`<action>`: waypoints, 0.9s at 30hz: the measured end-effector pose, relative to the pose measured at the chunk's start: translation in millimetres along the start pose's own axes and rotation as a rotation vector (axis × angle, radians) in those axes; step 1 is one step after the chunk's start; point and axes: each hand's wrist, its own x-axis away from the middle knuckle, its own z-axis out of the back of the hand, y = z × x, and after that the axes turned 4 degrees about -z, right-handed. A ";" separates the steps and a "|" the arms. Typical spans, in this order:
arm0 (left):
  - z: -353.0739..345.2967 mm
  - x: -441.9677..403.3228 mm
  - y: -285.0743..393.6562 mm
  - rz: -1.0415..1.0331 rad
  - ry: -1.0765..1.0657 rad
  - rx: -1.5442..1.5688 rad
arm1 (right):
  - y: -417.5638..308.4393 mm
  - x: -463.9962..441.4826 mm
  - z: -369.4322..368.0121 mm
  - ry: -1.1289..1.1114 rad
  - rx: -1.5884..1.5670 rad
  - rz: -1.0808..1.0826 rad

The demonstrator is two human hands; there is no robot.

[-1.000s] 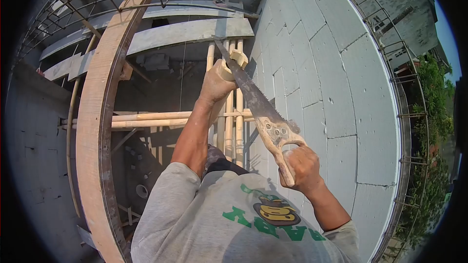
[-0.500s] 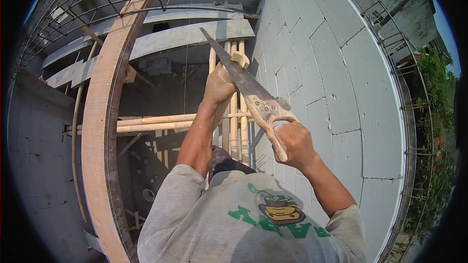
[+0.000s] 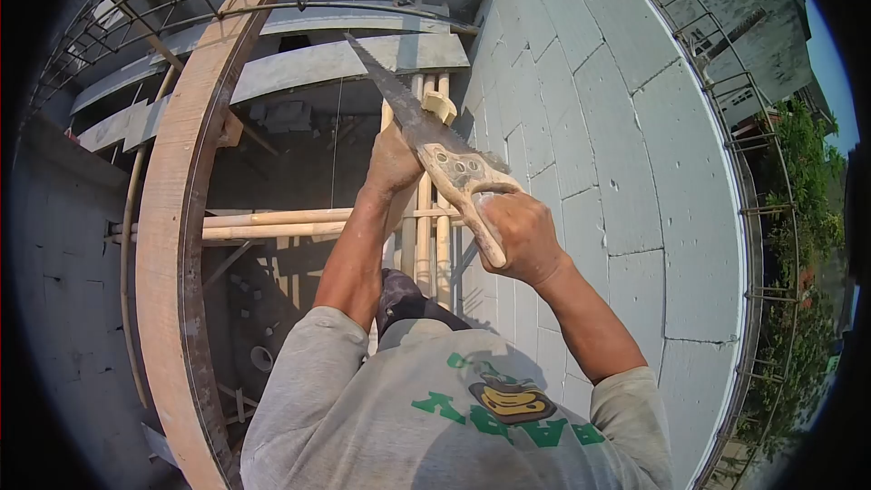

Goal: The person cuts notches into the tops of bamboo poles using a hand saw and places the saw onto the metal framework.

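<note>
My right hand [image 3: 522,231] is closed round the worn wooden handle of a handsaw [image 3: 454,163]. The dark toothed blade points up and to the left, lying across the top of a pale wooden piece [image 3: 440,107]. Around that piece my left hand [image 3: 394,161] is closed, just left of the blade's wide end. The blade hides part of the piece and some of my left fingers. Below the hands, upright bamboo poles [image 3: 424,249] stand beside my leg.
A long timber beam [image 3: 163,218] runs along the left. Grey boards [image 3: 299,68] and a rebar cage [image 3: 227,11] lie ahead. Horizontal bamboo poles [image 3: 281,225] cross above the floor far below. A block wall [image 3: 626,181] rises on the right, with rebar along its outer edge.
The saw and my right hand have pushed forward and left, so the handle end is closer to my left hand. The whole view has shifted slightly.
</note>
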 end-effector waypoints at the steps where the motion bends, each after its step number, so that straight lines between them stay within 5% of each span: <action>1: -0.8 -1.4 -2.3 -0.032 -0.005 -0.009 | 0.5 1.5 -2.4 0.004 0.008 -0.016; 7: 13.7 -19.4 3.1 0.075 -0.076 0.018 | -45.6 95.8 52.6 -0.100 0.098 -0.150; 9: 6.0 -16.8 1.4 -0.040 -0.025 0.058 | -46.5 119.4 60.9 -0.042 0.078 -0.130; 15: 3.1 -0.3 -6.0 -0.007 -0.086 0.031 | -18.9 -25.1 -16.8 0.014 -0.009 -0.096; 22: 9.8 -24.5 -4.0 0.001 -0.046 0.062 | -49.4 97.7 47.1 -0.022 0.068 -0.117; 27: 7.7 -8.3 3.1 0.048 -0.061 0.046 | -8.2 1.4 -6.0 0.012 0.061 -0.061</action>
